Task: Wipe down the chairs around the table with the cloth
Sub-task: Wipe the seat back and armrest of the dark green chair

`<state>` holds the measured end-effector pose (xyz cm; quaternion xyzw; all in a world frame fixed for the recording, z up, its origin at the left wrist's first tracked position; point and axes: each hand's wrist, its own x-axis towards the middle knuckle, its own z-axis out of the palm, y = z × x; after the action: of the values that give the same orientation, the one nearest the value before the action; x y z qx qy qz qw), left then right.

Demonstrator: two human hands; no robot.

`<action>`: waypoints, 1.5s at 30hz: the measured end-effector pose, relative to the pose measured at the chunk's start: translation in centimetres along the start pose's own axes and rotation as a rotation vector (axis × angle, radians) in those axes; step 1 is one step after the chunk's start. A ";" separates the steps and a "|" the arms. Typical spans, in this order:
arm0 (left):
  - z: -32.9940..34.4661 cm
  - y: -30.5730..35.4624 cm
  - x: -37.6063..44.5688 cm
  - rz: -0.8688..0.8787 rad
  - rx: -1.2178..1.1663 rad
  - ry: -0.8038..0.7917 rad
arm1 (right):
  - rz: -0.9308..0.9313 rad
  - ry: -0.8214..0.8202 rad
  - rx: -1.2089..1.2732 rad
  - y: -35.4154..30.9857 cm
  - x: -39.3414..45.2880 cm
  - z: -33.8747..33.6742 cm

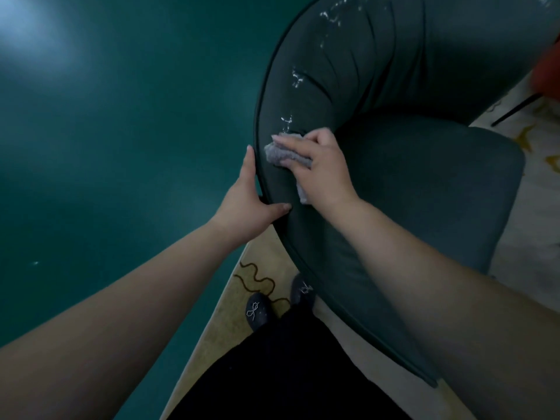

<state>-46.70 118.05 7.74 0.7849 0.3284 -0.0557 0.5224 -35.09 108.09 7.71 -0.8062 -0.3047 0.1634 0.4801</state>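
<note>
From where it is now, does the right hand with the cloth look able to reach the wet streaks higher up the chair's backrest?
Probably yes. The right hand presses the grey cloth just below the lowest streaks, and nothing lies across the backrest above; the topmost streaks would need more arm extension.

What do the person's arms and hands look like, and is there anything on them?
Both arms are bare all the way up, with no sleeves showing. The left hand and right hand wear no gloves, and no rings, watch or bracelets show. The nails look short and unpainted.

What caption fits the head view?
Right hand presses grey cloth on green chair backrest; left hand grips its edge.
</note>
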 end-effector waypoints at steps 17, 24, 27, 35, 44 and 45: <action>-0.9 0.5 1.3 -0.003 -0.004 -0.007 | -0.130 0.006 -0.064 1.2 0.7 -0.5; -2.2 1.0 2.9 0.024 0.001 -0.078 | -0.125 0.056 -0.160 0.5 4.0 -0.5; -2.9 1.0 4.0 0.063 0.018 -0.094 | -0.079 0.128 -0.135 0.0 7.0 0.3; -5.2 1.9 7.1 0.150 0.115 -0.219 | -0.035 0.162 -0.192 -0.7 3.9 0.8; -7.0 2.3 10.6 0.205 0.076 -0.324 | 0.030 0.292 -0.088 -1.0 5.5 2.2; -7.2 2.4 10.9 0.213 0.067 -0.339 | 0.013 0.290 -0.090 -1.3 4.4 2.5</action>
<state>-38.66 128.62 8.18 0.8116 0.1488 -0.1421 0.5467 -33.54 113.11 7.79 -0.8439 -0.2339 0.0344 0.4816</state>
